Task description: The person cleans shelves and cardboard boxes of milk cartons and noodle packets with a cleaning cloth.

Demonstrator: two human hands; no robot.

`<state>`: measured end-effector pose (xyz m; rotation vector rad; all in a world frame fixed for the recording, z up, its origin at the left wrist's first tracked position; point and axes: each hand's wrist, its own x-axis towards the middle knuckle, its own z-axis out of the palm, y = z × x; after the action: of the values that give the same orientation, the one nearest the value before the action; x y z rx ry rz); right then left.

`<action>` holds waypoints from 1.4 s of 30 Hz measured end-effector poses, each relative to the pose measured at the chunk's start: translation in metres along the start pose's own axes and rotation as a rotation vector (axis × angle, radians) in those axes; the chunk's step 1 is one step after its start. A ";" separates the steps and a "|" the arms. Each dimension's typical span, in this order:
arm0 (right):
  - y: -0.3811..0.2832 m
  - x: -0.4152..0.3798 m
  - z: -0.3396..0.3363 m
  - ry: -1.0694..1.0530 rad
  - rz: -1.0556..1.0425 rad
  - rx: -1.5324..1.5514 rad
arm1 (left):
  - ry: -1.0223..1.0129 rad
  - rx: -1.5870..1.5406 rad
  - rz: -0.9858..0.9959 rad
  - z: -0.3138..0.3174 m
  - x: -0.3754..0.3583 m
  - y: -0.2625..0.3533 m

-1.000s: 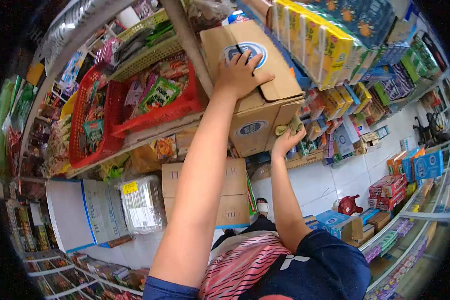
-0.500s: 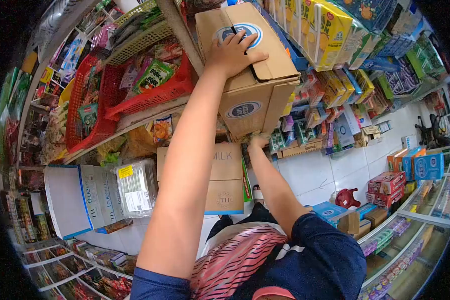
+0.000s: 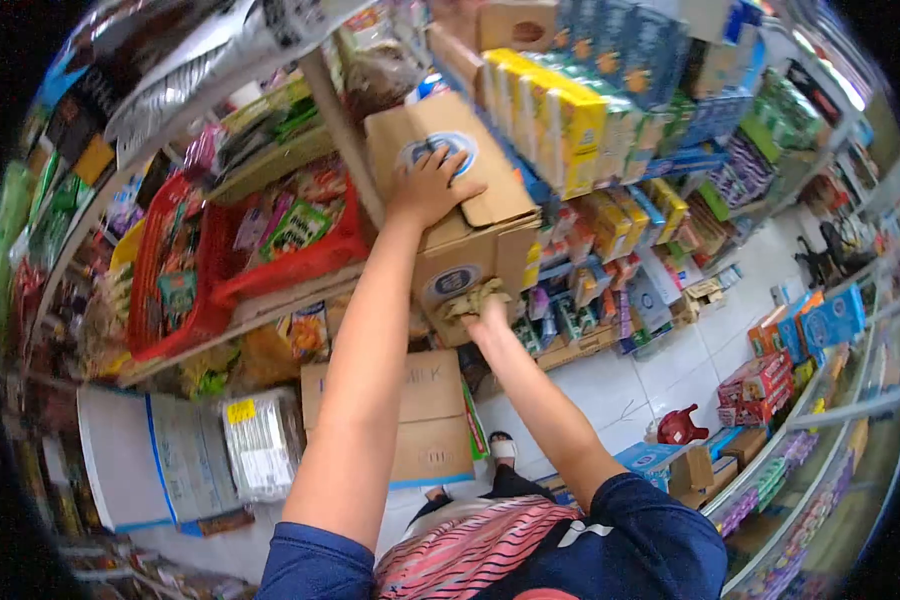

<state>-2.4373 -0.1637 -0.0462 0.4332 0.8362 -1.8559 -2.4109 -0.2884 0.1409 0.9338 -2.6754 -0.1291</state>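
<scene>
A tall cardboard box point(image 3: 505, 250) with round blue-and-white logos stands on the shelf in front of me. My left hand point(image 3: 432, 190) lies on its top with the fingers spread, partly covering the upper logo. Lower down, my right hand point(image 3: 488, 320) is closed on a crumpled yellowish cloth point(image 3: 473, 300), which is against the front of the box just below its printed logo. The fingers of that hand are partly hidden by the cloth. Below the box is a wider cardboard carton point(image 3: 438, 420) with "MILK" printed on it, partly covered by my left forearm.
Red plastic baskets point(image 3: 285, 268) of packets sit on the left, beside a shelf post point(image 3: 340, 120). Yellow boxes point(image 3: 570, 130) stack up to the right. A wrapped pack point(image 3: 260, 445) lies lower left. A red stool point(image 3: 680, 425) stands on the tiled floor near a glass counter point(image 3: 840, 430).
The view has shifted and tilted. My right hand has moved up the box's front, and the cloth in it now shows clearly. My left hand stays on the box top.
</scene>
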 end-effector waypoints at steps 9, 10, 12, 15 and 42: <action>-0.068 -0.152 -0.004 -0.388 -0.413 -0.472 | 0.032 -0.161 0.076 0.006 0.008 -0.009; -0.068 -0.173 -0.023 -0.360 -0.462 -0.493 | 0.070 -0.213 0.094 0.011 0.011 -0.013; -0.059 -0.199 -0.081 -0.263 -0.530 -0.494 | 0.094 -0.201 0.133 0.015 0.017 -0.017; -0.030 -0.239 -0.196 -0.023 -0.402 -0.458 | 0.090 -0.281 0.240 0.003 0.009 -0.009; -0.244 -0.194 -0.336 0.265 -0.399 -0.345 | 0.273 -0.159 -0.158 -0.040 -0.056 0.060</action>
<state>-2.6005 0.2641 -0.0719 0.3110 1.4827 -1.9816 -2.3922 -0.2058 0.1760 1.0303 -2.3057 -0.2273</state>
